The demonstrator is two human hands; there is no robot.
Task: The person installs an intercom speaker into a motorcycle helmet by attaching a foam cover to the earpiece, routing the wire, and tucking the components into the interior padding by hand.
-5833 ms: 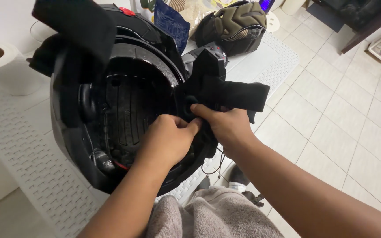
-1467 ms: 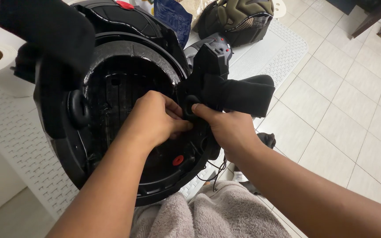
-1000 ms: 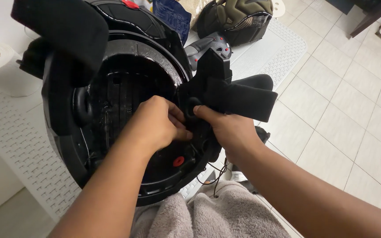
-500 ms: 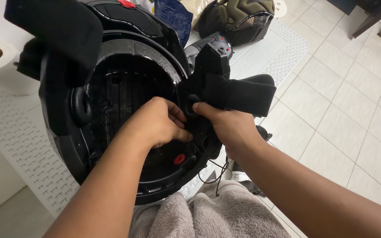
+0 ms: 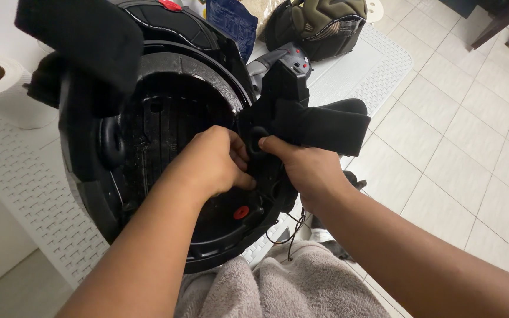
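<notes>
From the head camera we look down into an upturned black motorcycle helmet (image 5: pixel 166 141), its opening facing us and its lower rim resting just above a grey towel (image 5: pixel 278 288) at the bottom edge. Our left hand (image 5: pixel 210 165) is inside the shell at its right side, fingers curled tight and pinching at the edge of the lining beside a small red snap (image 5: pixel 241 212). Our right hand (image 5: pixel 304 168) meets it from the other side, closed on the black cheek pad (image 5: pixel 313 121), thumb pressed against a round black fastener where the pad joins the shell; the pad's free end sticks out to the right, clear of the helmet. A second black pad (image 5: pixel 83 44) hangs loose over the helmet's upper left rim. The helmet sits over a white perforated tabletop (image 5: pixel 19 188). To the left stands a roll of white paper towel (image 5: pixel 4 88). Behind the helmet lie a blue bag (image 5: pixel 231 23) and a second, dark helmet with an olive lining (image 5: pixel 319 26), well apart from our hands. Pale floor tiles (image 5: pixel 460 147) fill the right side.
</notes>
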